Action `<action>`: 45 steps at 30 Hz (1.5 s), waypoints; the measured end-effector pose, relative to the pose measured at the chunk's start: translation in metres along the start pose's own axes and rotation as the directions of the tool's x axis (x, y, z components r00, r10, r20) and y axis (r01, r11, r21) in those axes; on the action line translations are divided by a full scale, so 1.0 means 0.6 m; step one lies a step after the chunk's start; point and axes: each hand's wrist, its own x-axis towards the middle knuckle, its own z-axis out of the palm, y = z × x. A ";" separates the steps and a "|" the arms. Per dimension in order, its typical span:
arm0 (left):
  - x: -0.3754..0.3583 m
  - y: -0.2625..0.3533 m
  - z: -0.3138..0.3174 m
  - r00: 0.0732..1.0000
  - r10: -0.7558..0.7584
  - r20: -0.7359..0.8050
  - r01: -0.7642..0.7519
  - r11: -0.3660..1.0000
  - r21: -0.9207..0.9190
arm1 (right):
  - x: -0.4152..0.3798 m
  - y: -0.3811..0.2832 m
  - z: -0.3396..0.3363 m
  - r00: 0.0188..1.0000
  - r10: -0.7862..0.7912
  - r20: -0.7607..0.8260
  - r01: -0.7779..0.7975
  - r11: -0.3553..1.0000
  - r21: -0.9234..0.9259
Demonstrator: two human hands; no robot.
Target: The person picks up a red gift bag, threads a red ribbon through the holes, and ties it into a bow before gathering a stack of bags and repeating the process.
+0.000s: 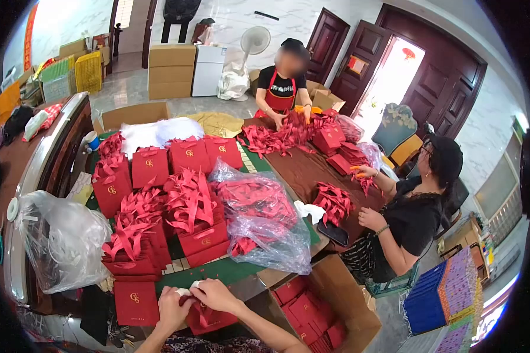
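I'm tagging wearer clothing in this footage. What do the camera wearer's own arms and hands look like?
Both forearms are bare, with no sleeves, gloves, watch or bracelet in view. The left hand and the right hand each have white tape wrapped round a fingertip. Patterned dark fabric shows at the bottom edge, beneath the arms.

Red gift bags [150,167] carry small gold logos and red ribbons, standing on a green table [218,269] beside a brown cloth [303,170]. One person wears a red apron [280,100] over black. Stacked boxes [436,297] are blue with multicoloured edges.
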 end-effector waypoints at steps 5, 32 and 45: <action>-0.012 0.006 -0.003 0.974 0.220 -0.048 -0.222 0.974 -0.048 | 0.003 0.014 -0.035 0.957 -0.128 0.259 0.056 0.961 0.270; -0.001 -0.029 0.011 0.977 0.172 0.122 -0.129 0.946 -0.297 | 0.025 0.035 0.023 0.948 0.318 -0.021 -0.259 0.808 0.530; 0.037 -0.018 0.014 0.989 -0.125 -0.074 0.124 0.992 -0.015 | -0.010 0.046 -0.064 0.918 0.361 -0.167 -0.309 0.911 0.274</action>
